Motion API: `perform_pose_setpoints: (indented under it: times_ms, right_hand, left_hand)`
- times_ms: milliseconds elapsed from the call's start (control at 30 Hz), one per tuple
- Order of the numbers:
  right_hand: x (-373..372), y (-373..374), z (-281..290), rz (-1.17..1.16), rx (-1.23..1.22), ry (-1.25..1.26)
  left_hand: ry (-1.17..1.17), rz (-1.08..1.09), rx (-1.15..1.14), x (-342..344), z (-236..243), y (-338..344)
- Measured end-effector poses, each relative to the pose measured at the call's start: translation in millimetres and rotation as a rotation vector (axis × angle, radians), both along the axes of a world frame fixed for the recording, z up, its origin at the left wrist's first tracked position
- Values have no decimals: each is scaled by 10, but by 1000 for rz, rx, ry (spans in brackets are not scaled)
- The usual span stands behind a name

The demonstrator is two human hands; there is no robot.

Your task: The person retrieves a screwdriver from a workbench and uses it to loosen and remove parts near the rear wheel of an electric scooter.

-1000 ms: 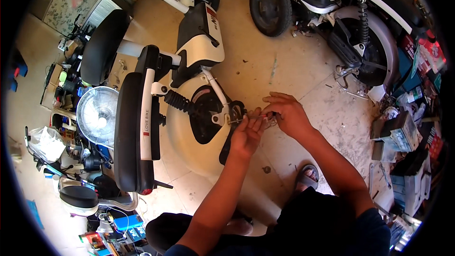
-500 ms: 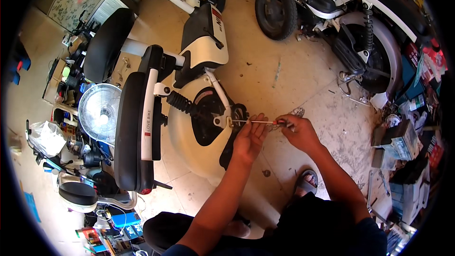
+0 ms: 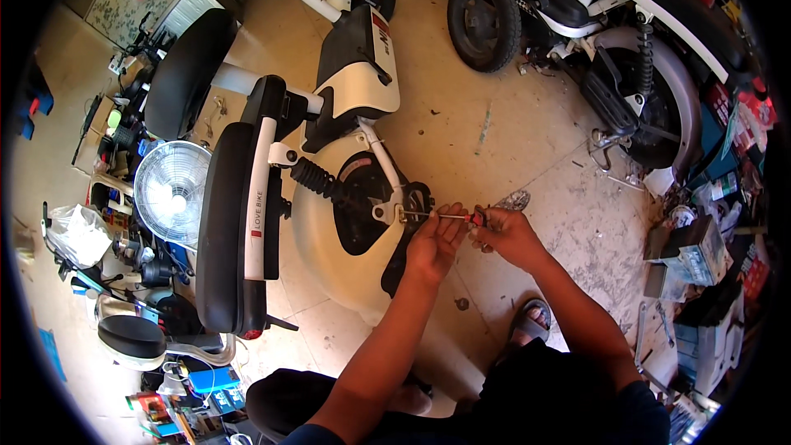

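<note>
My right hand (image 3: 505, 237) is closed round the red-and-black handle of a screwdriver (image 3: 475, 218). Its thin metal shaft points left toward the rear axle area of a cream-white electric scooter (image 3: 329, 255). My left hand (image 3: 434, 245) pinches the shaft near its middle, the other fingers curled loosely below it. The tip meets the metal bracket (image 3: 398, 213) beside the rear wheel (image 3: 367, 198), though its exact seat is too small to make out. Above the wheel are a black spring shock absorber (image 3: 315, 179) and a long black seat (image 3: 227, 231).
A second scooter with a grey rear fender (image 3: 688, 107) stands at the far right, near a loose black tyre (image 3: 484, 21). A round fan (image 3: 173, 192) runs along the left clutter. Boxes, batteries (image 3: 696, 251) and wrenches (image 3: 659, 325) lie on the right.
My right hand has moved slightly left and lower, and its grip on the screwdriver handle has turned, showing more red. My left hand stays at the shaft.
</note>
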State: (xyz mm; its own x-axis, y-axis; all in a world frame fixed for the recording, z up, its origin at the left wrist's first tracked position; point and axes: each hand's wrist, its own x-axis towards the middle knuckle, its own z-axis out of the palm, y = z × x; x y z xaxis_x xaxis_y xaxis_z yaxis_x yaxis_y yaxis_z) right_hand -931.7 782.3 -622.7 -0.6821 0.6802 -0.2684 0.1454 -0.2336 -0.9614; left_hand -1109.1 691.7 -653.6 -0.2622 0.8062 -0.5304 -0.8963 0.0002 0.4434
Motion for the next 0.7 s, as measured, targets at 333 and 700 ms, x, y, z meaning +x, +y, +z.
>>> perform_pose_setpoints:
  times_ms: [333,700]
  right_hand:
    - [-149,337,330,83,-432,-1]
    - [-201,689,327,465,-188,-81]
  left_hand:
    - [581,-240,-323,144,477,-43]
    - [1628,-710,-68,-36,546,893]
